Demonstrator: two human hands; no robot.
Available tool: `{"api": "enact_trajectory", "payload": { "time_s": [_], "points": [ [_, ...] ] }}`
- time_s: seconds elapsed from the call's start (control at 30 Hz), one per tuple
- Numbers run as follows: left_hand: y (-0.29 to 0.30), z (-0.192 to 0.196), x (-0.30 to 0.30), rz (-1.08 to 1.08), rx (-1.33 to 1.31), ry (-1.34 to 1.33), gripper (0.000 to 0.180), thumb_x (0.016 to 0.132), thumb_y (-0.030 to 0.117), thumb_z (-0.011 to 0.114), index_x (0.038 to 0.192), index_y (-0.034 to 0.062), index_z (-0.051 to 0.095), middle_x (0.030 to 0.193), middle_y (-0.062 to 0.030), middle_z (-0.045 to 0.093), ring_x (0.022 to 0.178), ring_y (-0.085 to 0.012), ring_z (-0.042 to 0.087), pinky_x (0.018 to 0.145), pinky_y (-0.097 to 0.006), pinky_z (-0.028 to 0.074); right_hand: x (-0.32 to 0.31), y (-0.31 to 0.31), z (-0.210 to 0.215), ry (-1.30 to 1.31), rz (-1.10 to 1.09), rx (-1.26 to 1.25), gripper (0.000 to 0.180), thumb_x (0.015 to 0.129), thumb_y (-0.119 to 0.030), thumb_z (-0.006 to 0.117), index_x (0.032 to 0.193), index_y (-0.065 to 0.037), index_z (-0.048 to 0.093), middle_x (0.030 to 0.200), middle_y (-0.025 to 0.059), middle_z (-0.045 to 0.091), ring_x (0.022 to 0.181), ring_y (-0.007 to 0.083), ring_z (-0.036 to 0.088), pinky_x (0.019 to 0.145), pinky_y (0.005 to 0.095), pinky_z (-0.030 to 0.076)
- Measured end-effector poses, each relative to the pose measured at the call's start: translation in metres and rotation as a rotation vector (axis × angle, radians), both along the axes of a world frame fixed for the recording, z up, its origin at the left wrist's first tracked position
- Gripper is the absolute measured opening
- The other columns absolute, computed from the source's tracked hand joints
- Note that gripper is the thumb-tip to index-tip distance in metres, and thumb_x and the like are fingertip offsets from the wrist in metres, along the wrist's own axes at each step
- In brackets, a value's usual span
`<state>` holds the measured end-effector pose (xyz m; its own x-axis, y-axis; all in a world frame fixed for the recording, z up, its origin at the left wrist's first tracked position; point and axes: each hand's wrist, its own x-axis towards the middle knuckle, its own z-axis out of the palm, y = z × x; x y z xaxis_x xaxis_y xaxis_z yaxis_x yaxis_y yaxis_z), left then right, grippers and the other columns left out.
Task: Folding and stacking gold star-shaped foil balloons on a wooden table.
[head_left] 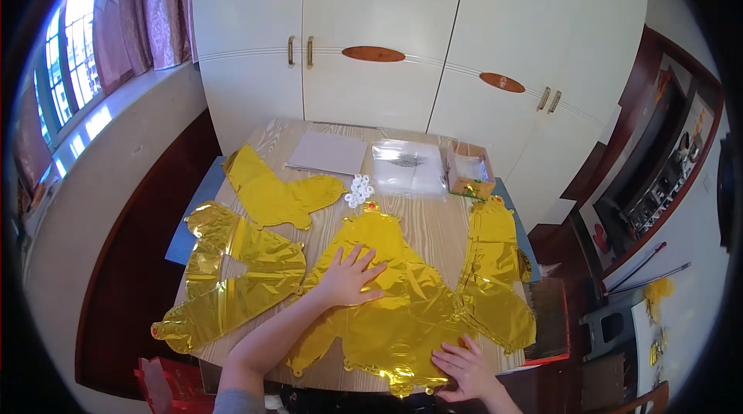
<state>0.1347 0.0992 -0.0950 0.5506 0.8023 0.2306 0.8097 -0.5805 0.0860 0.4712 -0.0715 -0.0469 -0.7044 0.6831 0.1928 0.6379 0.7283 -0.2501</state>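
Left hand (350,275) spread flat on uninflated gold foil balloon (402,298); right hand (463,367) open, pressing its lower edge. Other gold balloons (240,275) lie flat, none inflated.

My left hand (350,275) lies flat, palm down, fingers spread and pointing up and to the right, away from my body. The thumb sticks out to the right side. Its forearm is bare and runs back from the wrist, down and to the left, to a grey sleeve edge at the lower rim of the view. My right hand (463,367) sits lower and to the right of the left one, much nearer my body. It is also palm down, with the fingers loosely fanned and pointing up and left. Both hands are well apart, open, gripping nothing.
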Motion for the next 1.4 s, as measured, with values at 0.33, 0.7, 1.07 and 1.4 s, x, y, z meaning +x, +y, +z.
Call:
{"api": "enact_trajectory", "payload": {
  "time_s": [0.33, 0.7, 1.07, 1.4],
  "points": [
    [-0.002, 0.002, -0.001, 0.035, -0.006, -0.027, 0.076, 0.088, 0.066, 0.046, 0.143, 0.0141, 0.041, 0.148, -0.0135, 0.040, 0.139, -0.0387, 0.032, 0.110, -0.061, 0.023, -0.046, 0.146, -0.009, -0.138, 0.011, -0.022, 0.052, 0.095, -0.031, 0.050, 0.140, -0.005, 0.043, 0.147, 0.0142, 0.042, 0.138, 0.0297, 0.037, 0.115, 0.0492, 0.026],
    [-0.001, -0.003, -0.005, 0.046, 0.012, -0.097, 0.067, 0.087, 0.054, 0.056, 0.135, 0.0081, 0.049, 0.144, -0.0141, 0.044, 0.137, -0.0352, 0.036, 0.109, -0.058, 0.025, -0.063, 0.163, -0.031, -0.252, -0.058, -0.082, 0.056, 0.100, -0.031, 0.041, 0.146, -0.002, 0.031, 0.153, 0.0145, 0.033, 0.143, 0.0286, 0.029, 0.117, 0.0488, 0.021],
    [-0.002, 0.003, -0.003, 0.081, -0.004, -0.132, 0.066, 0.086, 0.055, 0.055, 0.135, 0.0108, 0.050, 0.144, -0.0146, 0.045, 0.137, -0.0358, 0.036, 0.110, -0.059, 0.024, -0.083, 0.150, -0.019, -0.290, -0.161, -0.207, 0.068, 0.099, -0.041, 0.041, 0.148, 0.003, 0.023, 0.151, 0.0204, 0.033, 0.142, 0.0300, 0.031, 0.116, 0.0502, 0.019],
    [-0.003, 0.005, -0.003, 0.067, -0.039, -0.140, 0.065, 0.085, 0.056, 0.057, 0.136, 0.0149, 0.051, 0.144, -0.0153, 0.044, 0.138, -0.0364, 0.034, 0.110, -0.059, 0.023, -0.077, 0.138, -0.012, -0.384, -0.046, -0.158, 0.103, 0.075, -0.078, 0.055, 0.151, -0.016, 0.026, 0.157, 0.0222, 0.019, 0.145, 0.0425, 0.014, 0.113, 0.0638, 0.013]
  ]
}}
